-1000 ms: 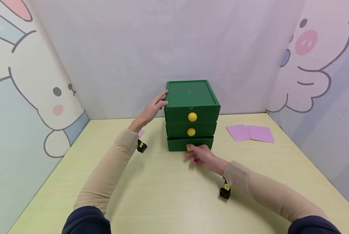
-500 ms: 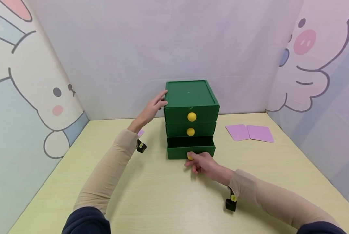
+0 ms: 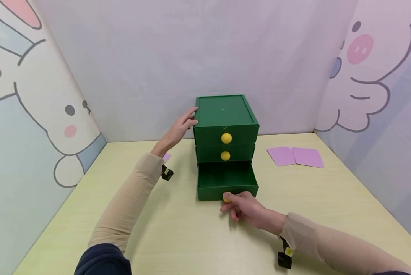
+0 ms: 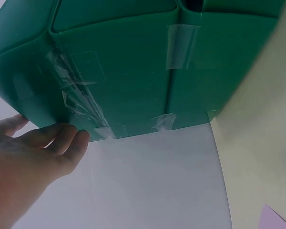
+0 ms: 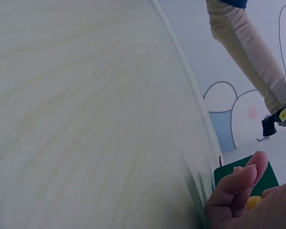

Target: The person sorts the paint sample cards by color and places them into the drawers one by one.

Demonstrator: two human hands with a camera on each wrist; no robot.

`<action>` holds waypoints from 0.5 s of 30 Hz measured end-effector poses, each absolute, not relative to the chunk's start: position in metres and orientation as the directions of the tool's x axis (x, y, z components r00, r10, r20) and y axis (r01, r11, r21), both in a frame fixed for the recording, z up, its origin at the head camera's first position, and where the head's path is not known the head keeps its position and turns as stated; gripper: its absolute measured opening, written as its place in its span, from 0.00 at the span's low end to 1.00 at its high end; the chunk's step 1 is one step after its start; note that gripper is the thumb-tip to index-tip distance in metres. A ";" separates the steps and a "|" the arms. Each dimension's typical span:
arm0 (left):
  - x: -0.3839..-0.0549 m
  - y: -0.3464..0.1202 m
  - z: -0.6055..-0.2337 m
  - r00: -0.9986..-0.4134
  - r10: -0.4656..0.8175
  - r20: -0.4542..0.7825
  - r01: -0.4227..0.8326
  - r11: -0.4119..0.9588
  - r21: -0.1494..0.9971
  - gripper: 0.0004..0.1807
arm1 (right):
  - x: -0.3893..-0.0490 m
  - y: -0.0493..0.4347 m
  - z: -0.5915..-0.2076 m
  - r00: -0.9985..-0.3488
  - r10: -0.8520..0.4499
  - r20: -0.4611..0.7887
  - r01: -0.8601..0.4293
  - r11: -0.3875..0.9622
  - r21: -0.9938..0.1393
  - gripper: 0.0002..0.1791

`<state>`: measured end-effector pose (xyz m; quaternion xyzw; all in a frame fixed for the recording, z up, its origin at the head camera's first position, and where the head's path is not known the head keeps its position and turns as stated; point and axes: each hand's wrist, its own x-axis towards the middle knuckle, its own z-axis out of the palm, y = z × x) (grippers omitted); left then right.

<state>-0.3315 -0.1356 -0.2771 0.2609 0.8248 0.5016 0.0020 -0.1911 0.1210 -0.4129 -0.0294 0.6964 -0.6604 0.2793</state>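
Observation:
A green three-drawer box (image 3: 226, 110) with yellow ball knobs stands on the table in the head view. Its bottom drawer (image 3: 210, 194) is pulled well out, and the part of its inside that shows holds nothing. My right hand (image 3: 250, 209) pinches that drawer's yellow knob (image 3: 227, 197) between thumb and finger. In the right wrist view, a yellow knob (image 5: 253, 202) shows behind the curled fingers. My left hand (image 3: 176, 131) rests its fingers against the box's upper left side. The left wrist view shows those fingers (image 4: 76, 145) touching the green side wall, where clear tape covers the seams.
Two pink paper squares (image 3: 294, 156) lie on the table right of the box. A piece of pink paper (image 3: 166, 157) shows partly behind the left wrist. A pale wall (image 3: 143, 68) stands close behind the box, with cartoon-printed walls on both sides.
The bottom drawer has slid out toward me from nearly closed, with my right hand drawing back on its knob. My left hand has stayed on the box's side.

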 end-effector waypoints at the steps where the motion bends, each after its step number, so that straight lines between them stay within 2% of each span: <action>1: -0.330 -0.135 -0.276 -0.865 0.434 0.254 0.424 0.358 0.832 0.32 | -0.189 0.122 -0.413 -0.840 -0.414 -0.352 0.330 0.126 -0.936 0.25; 15: -0.347 -0.139 -0.291 -0.863 0.419 0.282 0.444 0.365 0.818 0.32 | -0.169 0.126 -0.409 -0.797 -0.459 -0.392 0.351 0.176 -0.920 0.24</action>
